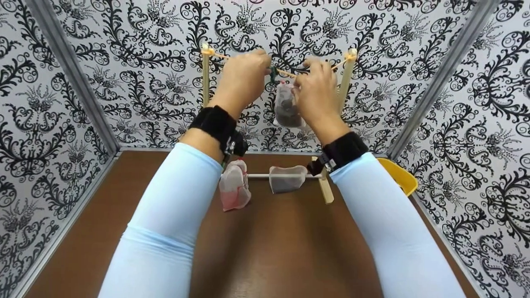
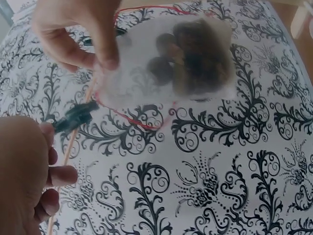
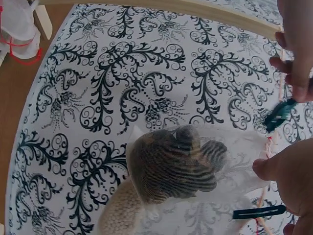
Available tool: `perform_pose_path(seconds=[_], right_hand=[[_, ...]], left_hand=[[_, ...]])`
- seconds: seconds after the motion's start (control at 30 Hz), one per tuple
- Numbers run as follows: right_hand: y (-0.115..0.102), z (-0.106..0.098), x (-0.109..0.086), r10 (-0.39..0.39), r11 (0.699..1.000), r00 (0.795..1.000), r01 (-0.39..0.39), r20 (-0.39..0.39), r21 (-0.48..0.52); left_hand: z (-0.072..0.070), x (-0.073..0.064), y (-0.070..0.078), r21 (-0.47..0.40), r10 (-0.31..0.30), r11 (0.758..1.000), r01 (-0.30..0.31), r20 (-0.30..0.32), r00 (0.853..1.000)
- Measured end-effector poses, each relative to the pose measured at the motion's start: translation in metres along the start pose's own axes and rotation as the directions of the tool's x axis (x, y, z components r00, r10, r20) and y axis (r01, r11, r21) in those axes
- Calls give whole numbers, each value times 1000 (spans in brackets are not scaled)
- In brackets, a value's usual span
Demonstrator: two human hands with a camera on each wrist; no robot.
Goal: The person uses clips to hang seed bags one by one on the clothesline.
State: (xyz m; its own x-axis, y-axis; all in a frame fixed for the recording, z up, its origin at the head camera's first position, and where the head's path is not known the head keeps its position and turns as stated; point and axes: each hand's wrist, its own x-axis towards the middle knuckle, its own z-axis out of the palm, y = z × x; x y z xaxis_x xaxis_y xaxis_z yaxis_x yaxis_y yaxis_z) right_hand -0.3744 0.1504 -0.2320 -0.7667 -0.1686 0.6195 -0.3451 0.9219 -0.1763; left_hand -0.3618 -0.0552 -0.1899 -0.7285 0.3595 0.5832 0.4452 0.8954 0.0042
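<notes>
The hands pinch 1 green clip (left) and 1 mesh bag (right).

White walls, patterned with black floral scrollwork, stand behind and on both sides of a brown table. Grey posts rise at both back corners. Soft shadows darken the table.

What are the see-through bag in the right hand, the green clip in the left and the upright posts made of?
Bag: probably matte synthetic mesh, its fine weave lines visible. Clip: perhaps plastic, by its smooth, slightly glossy look; painted metal remains possible. Posts: likely bare wood, pale and matte.
</notes>
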Motion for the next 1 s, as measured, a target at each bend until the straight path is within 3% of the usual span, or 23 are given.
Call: perform_pose_path(seconds=[0.17, 0.47, 0.77, 0.9, 1.0], right_hand=[[6, 4, 0, 13, 999, 1000, -12, -13, 44], [8, 5, 3, 81, 993, 997, -79, -16, 85], [6, 5, 2, 99, 983, 993, -89, -57, 159], [10, 10, 2, 82, 983, 995, -72, -54, 169], [11, 13, 0, 76, 983, 997, -70, -29, 169]], left_hand=[[0, 2, 1, -49, -13, 999, 10, -59, 998], [15, 14, 4, -4, -15, 1000, 14, -62, 998], [19, 9, 7, -32, -8, 999, 10, 56, 998], [17, 5, 3, -51, -10, 999, 19, 163, 987], [20, 0, 2, -63, 7, 998, 6, 205, 979]])
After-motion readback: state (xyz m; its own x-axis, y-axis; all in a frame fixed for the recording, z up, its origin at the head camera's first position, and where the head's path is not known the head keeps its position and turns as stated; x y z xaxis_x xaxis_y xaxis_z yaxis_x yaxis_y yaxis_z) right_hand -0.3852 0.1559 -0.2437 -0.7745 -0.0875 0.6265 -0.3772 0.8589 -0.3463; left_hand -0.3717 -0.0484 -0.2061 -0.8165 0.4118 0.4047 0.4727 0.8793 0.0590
